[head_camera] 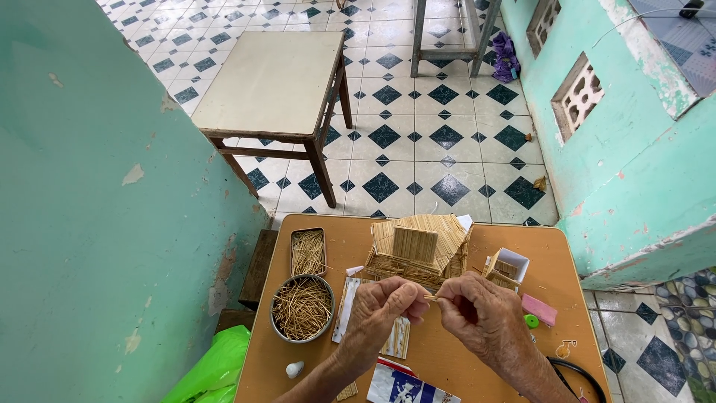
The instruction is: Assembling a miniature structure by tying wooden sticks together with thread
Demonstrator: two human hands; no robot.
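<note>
My left hand (pixel 384 306) and my right hand (pixel 477 310) meet over a brown table (pixel 556 257), both pinching one thin wooden stick (pixel 430 298) between thumb and fingertips. Just beyond my hands stands a small model house (pixel 418 246) built of such sticks, with a ridged roof. To the left, a round metal bowl (pixel 301 307) is full of loose sticks, and behind it a rectangular tin (pixel 308 251) holds more. Flat panels of glued sticks (pixel 395 339) lie under my left hand.
A small white box with stick pieces (pixel 507 266), a pink block (pixel 538 309) and a green cap (pixel 531 321) lie at the right. A white glue tip (pixel 295 369) and a green bag (pixel 212 369) are at the left. A low wooden table (pixel 272 82) stands on the tiled floor beyond.
</note>
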